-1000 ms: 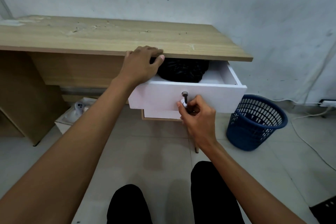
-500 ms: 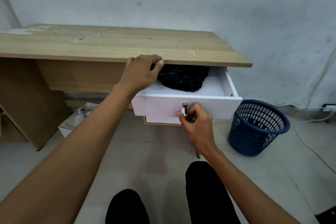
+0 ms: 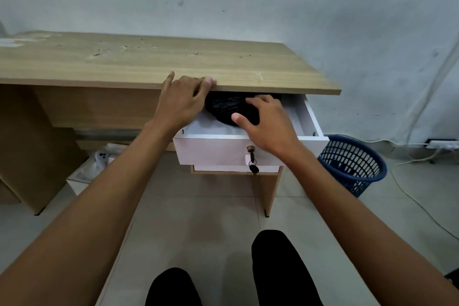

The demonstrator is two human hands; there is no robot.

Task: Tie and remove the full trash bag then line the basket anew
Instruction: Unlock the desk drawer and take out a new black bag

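Observation:
A white drawer (image 3: pixel 218 149) under the wooden desk (image 3: pixel 154 64) stands pulled out. Inside it lies a bundle of black trash bags (image 3: pixel 228 109). My right hand (image 3: pixel 267 122) reaches over the drawer front, with relaxed fingers over the black bundle and the thumb against it. Fingers of my left hand (image 3: pixel 182 100) rest on the desk's front edge above the drawer's left corner. The blue plastic basket (image 3: pixel 352 164) sits unlined on the floor to the right of the desk.
A key with a second key dangling (image 3: pixel 252 159) is in the drawer's lock. A white cable (image 3: pixel 409 196) and a power strip (image 3: pixel 442 143) lie by the wall at right. White packaging (image 3: pixel 99 164) sits under the desk. My knees (image 3: pixel 273 268) are low in the view.
My right hand let go of the key in the lock and moved up into the drawer onto the black bags. The drawer is a little further out. My left hand stays at the desk edge.

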